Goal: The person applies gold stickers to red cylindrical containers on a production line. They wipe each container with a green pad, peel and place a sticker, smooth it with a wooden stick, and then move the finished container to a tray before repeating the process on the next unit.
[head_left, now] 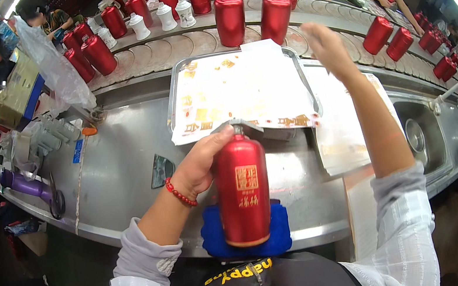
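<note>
A glossy red bottle point(244, 200) with gold lettering leans toward me, its base over a folded blue cloth point(280, 227) at the bench's front edge. My left hand point(204, 155) is closed round the bottle's neck and shoulder, thumb on top. A greyish strip point(253, 124) shows behind the neck; I cannot make out what it is. My right hand point(328, 48) is raised at the right, slightly blurred, fingers stretched out and nothing visible in them. Ahead, a metal tray point(172, 113) bears white label sheets point(239, 91) with gold printing.
Beyond the tray runs a conveyor point(162, 49) carrying red bottles point(230, 18) and white cups point(165, 16). More sheets point(346, 137) lie at the right, before a sink point(433, 142). A purple flask point(22, 184) and a clear plastic bag point(51, 63) are at the left. Other people work across the line.
</note>
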A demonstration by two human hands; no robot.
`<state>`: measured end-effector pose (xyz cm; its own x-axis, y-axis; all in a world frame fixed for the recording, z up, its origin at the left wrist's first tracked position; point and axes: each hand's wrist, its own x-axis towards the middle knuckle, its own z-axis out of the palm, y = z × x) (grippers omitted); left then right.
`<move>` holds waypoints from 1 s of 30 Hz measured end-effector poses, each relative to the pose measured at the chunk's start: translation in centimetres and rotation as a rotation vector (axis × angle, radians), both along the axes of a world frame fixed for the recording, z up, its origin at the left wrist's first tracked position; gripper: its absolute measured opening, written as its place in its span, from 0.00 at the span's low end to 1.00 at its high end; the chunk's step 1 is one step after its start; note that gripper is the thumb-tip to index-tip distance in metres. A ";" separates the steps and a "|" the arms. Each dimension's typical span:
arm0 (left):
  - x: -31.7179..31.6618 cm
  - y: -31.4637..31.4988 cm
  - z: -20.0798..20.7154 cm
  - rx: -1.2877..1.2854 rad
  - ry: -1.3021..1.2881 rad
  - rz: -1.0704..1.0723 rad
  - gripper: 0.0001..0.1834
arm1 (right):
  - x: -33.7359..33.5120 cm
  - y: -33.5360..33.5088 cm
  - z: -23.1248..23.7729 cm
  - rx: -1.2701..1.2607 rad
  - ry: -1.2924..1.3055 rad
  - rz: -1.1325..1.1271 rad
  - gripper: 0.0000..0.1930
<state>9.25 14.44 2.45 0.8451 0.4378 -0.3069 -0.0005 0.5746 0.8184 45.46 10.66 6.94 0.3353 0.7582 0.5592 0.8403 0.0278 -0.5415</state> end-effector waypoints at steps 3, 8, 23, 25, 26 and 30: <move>-0.2 1.5 0.1 0.155 0.161 -0.149 0.20 | 7.3 9.2 1.0 -0.099 -0.097 -0.225 0.24; -5.0 -0.4 3.1 0.177 0.195 -0.021 0.15 | 17.4 20.8 -2.0 -0.316 -0.288 -0.324 0.30; -35.4 -30.6 -0.6 0.984 0.392 1.501 0.13 | -7.0 -1.2 -18.1 -0.357 -0.109 0.302 0.34; -39.8 -34.9 -3.0 1.033 0.739 1.600 0.14 | -12.8 -4.2 -16.6 -0.408 -0.131 0.370 0.34; -41.2 -36.6 -5.3 1.034 0.864 1.641 0.14 | -14.7 -5.1 -17.0 -0.426 -0.123 0.385 0.33; -46.3 -43.7 -16.3 0.977 1.445 1.682 0.18 | -20.7 -5.5 -14.8 -0.469 -0.161 0.435 0.32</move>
